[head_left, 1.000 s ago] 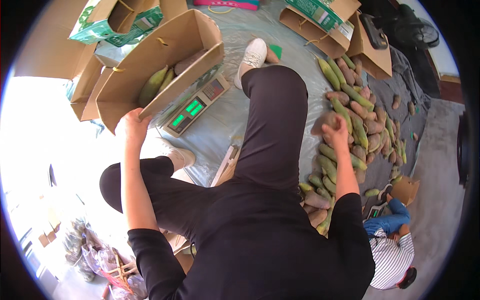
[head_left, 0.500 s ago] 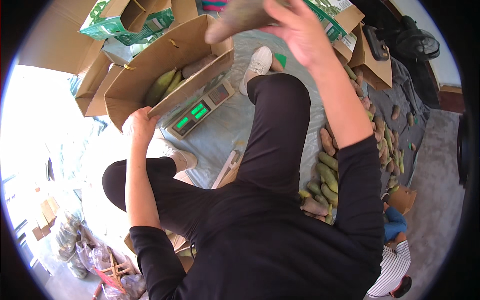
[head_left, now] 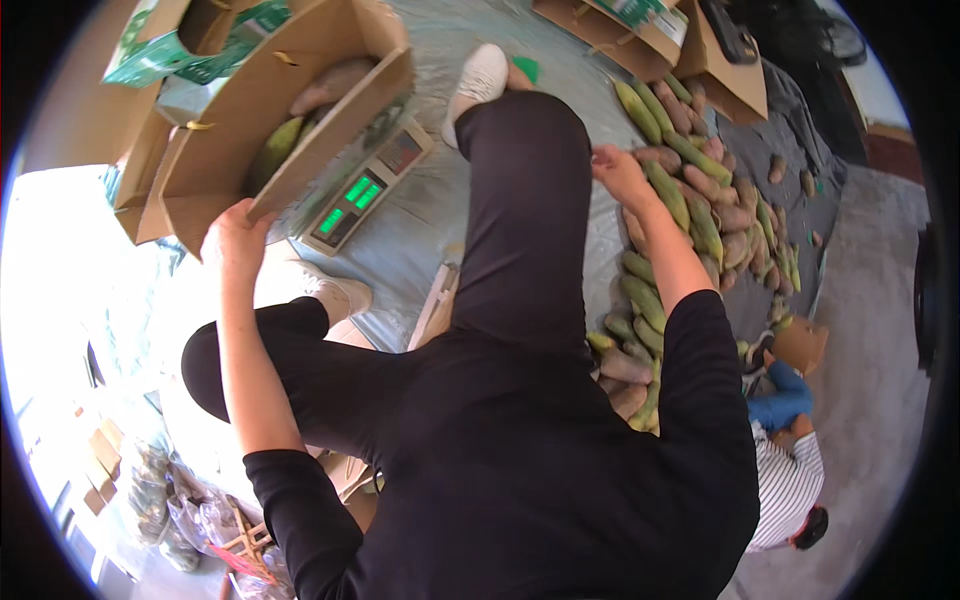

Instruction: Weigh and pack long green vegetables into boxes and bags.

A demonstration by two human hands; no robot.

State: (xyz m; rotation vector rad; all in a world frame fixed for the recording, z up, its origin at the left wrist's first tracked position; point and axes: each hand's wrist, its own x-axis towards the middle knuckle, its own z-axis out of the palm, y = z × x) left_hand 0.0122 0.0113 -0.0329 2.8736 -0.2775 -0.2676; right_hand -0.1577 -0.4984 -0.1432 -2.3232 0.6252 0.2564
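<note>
A tall-sided cardboard box point(head_left: 225, 140) rests tilted on a digital scale point(head_left: 345, 210) with green lit digits. My left hand point(head_left: 236, 242) is closed on the box's near corner edge. Inside lie a green vegetable point(head_left: 272, 155) and a reddish-brown vegetable point(head_left: 332, 86), both long and thick; the near wall hides part of the contents. My right hand point(head_left: 622, 176) is beside my right knee, with nothing seen in it and its fingers loosely apart. Just right of it spreads a pile of similar green and brown vegetables point(head_left: 705, 190).
More cardboard boxes point(head_left: 640, 40) stand at the far right, near a dark fan point(head_left: 835, 40). A person in a striped top point(head_left: 790, 490) sits at the lower right by a small carton point(head_left: 801, 345). Plastic bags point(head_left: 205, 515) lie at the lower left.
My right hand has come down and back from the far side to beside my knee, without the brown vegetable it held. My left hand keeps the box edge. The view has shifted.
</note>
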